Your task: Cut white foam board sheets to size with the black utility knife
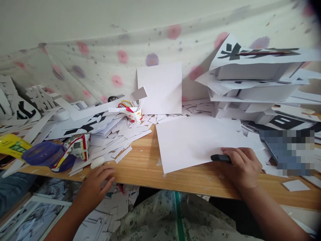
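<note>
My right hand point(242, 165) rests on the near edge of a large white sheet point(198, 140) lying on the wooden table point(140, 167). Its fingers are wrapped round a black tool point(220, 158) whose tip pokes out to the left. My left hand point(99, 182) lies at the table's front edge with its fingers stretched out, holding nothing. A small white eraser-like lump point(97, 162) sits just above its fingertips.
White paper strips point(117, 137) are heaped at the left. A cup with scissors point(132, 112) stands behind them. A blue lid point(43, 153), a yellow packet point(12, 145), stacked foam boards with black characters point(253, 77) and an upright white sheet point(160, 87) surround the work area.
</note>
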Tool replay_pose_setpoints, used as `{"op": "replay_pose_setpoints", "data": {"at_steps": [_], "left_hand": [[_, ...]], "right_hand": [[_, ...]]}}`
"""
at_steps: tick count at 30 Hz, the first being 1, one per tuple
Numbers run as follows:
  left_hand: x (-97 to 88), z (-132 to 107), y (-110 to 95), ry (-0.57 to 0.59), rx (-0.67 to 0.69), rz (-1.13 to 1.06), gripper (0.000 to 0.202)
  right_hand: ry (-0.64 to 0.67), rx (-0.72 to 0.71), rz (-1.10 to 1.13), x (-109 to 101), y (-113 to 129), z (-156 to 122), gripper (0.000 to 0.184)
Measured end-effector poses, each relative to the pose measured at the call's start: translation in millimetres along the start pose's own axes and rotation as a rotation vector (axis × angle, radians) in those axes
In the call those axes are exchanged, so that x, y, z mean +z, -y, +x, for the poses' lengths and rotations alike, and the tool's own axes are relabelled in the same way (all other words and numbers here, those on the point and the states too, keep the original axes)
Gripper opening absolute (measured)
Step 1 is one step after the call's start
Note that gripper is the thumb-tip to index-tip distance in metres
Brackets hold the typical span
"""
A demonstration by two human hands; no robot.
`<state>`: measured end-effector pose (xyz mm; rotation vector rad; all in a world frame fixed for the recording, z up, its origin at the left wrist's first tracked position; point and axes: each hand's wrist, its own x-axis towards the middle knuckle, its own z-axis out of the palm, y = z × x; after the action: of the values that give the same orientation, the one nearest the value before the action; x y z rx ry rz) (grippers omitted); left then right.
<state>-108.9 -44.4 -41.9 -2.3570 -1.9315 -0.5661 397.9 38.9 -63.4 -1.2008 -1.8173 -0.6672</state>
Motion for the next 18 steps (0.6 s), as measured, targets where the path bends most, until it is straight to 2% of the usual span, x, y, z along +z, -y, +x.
{"op": "replay_pose_setpoints", "data": {"at_steps": [3, 5, 7, 10, 11, 12, 14, 16, 18], "left_hand": [[9.1, 33.5, -25.6, 0.001, 0.024, -0.094, 0.023], [13.5, 56.3, -42.8, 0.014, -0.029, -0.21, 0.026], [17.9, 76.6, -62.6, 0.07, -0.182, -0.427, 0.034], [27.8, 96.6, -98.2, 0.301, -0.468, -1.005, 0.058], [31.9, 100.0, -110.8, 0.335, -0.555, -1.207, 0.066], [36.0, 102.1, -122.7, 0.331, -0.629, -1.365, 0.071], [42.6, 103.1, -142.7, 0.218, -0.735, -1.568, 0.073], [44.9, 102.4, -154.5, 0.109, -0.777, -1.653, 0.075], [41.6, 102.6, -157.7, 0.057, -0.772, -1.693, 0.078]], "right_hand": [[-0.018, -0.071, -0.033, -2.5, 4.0, 1.0, 0.022], [-0.001, -0.116, -0.001, -6.4, 9.1, -0.6, 0.024], [0.01, -0.155, 0.035, -12.5, 15.9, -4.0, 0.023], [0.022, -0.142, 0.09, -24.6, 25.5, -10.0, 0.021], [0.021, -0.13, 0.105, -29.0, 27.6, -11.3, 0.019], [0.017, -0.123, 0.116, -33.3, 28.9, -12.2, 0.018], [0.018, -0.126, 0.129, -41.3, 29.6, -12.7, 0.014], [0.03, -0.143, 0.142, -48.0, 28.4, -12.4, 0.01], [0.033, -0.138, 0.16, -52.9, 27.4, -11.6, 0.01]]}}
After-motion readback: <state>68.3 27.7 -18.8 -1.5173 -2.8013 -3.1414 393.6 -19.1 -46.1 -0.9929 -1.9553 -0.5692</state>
